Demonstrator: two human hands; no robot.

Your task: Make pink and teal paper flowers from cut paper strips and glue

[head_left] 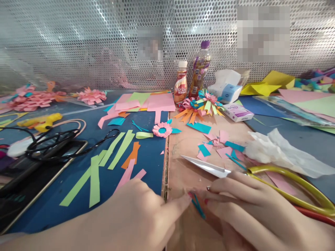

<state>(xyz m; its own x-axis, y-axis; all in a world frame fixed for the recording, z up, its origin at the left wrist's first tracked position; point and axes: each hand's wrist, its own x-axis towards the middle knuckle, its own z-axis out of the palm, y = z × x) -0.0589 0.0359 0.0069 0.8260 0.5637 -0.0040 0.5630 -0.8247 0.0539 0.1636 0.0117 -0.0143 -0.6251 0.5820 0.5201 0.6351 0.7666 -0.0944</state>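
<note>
A thin blue paper strip (199, 206) lies pinched between my two hands at the near edge of the bare wooden board (183, 153). My left hand (138, 212) is curled, its fingertips pressing the strip's near end. My right hand (243, 205) meets it from the other side, fingers closed on the strip; whether it also holds the scissors (209, 166), whose open blades jut out just beyond its knuckles, I cannot tell. The yellow scissor handle (293, 186) loops away to the right, close by this hand. Beyond the blades lie pink and blue paper scraps (220, 144) and, to their right, a crumpled white tissue (282, 153). Left of the board, on the blue mat (149, 157), lie green strips (104, 164), orange and pink strips, and a small pink paper flower (162, 129). Farther back stand two bottles (191, 80), a larger multicoloured paper flower (201, 104) and a tissue pack (227, 89). At far left rest a yellow glue gun (44, 121), black cables and a tablet (36, 174).
</note>
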